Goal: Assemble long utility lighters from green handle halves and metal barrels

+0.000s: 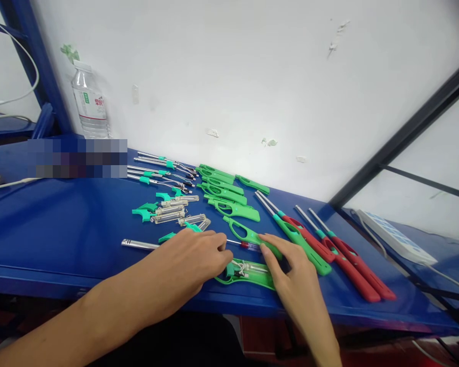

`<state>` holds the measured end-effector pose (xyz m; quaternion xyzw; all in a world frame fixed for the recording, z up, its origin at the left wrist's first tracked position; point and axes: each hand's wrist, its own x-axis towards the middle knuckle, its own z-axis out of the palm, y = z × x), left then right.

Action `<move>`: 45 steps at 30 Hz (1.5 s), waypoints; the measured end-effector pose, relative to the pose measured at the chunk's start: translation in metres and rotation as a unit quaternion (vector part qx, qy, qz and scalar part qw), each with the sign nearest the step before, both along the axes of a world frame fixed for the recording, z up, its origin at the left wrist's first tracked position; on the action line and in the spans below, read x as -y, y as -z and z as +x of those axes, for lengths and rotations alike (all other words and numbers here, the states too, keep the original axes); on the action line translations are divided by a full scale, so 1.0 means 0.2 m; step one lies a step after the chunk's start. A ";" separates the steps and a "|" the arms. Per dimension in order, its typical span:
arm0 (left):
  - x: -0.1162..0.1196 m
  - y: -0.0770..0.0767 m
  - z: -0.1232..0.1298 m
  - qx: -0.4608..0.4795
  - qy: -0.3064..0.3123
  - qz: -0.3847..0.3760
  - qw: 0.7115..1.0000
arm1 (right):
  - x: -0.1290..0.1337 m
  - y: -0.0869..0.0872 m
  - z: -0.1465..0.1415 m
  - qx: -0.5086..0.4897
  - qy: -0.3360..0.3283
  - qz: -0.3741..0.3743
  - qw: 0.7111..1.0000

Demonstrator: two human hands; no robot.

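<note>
An open green lighter casing (252, 279) with a clear fuel tank and white wires inside lies at the front edge. My left hand (201, 255) is closed over its front end, fingers curled at the teal trigger; its fingertips are partly hidden. A metal lighter tube (137, 244) sticks out left from beneath that hand. My right hand (292, 260) has thumb and forefinger closed about the rear of a loose green casing half (241, 232). Just below this half lies a screwdriver (248, 246) with a red and clear handle, close to the right thumb.
Behind are several green casing halves (233, 210), tube assemblies with wires (149, 174), clear fuel tanks (170, 216) and teal triggers (143, 211). Red lighters (352, 270) and a green lighter (304, 244) lie right. A water bottle (90, 109) stands by the wall; a power strip (398, 237) sits far right.
</note>
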<state>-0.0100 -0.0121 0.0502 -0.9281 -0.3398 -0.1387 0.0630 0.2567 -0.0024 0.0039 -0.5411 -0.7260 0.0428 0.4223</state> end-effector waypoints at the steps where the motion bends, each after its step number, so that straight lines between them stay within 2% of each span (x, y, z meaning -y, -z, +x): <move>1: 0.00 0.00 0.00 0.000 0.000 -0.002 1.000 | 0.00 0.00 0.00 -0.006 0.001 -0.003 1.000; 13: 0.00 0.00 -0.01 0.000 0.002 0.000 1.000 | -0.01 -0.02 0.00 -0.056 -0.020 -0.040 0.997; 26: 0.00 0.01 -0.01 0.010 0.001 -0.006 1.000 | 0.00 0.00 0.02 -0.017 -0.048 -0.014 0.999; 32: 0.00 0.01 0.00 0.001 0.004 0.009 1.000 | 0.01 0.00 0.02 -0.004 -0.047 -0.019 0.999; 39: 0.01 -0.02 0.02 -0.018 -0.010 0.003 1.000 | 0.00 -0.01 0.02 -0.018 -0.036 -0.028 0.999; 45: 0.02 -0.02 0.01 -0.011 -0.010 0.006 1.000 | 0.01 -0.03 0.01 -0.033 -0.031 -0.062 0.997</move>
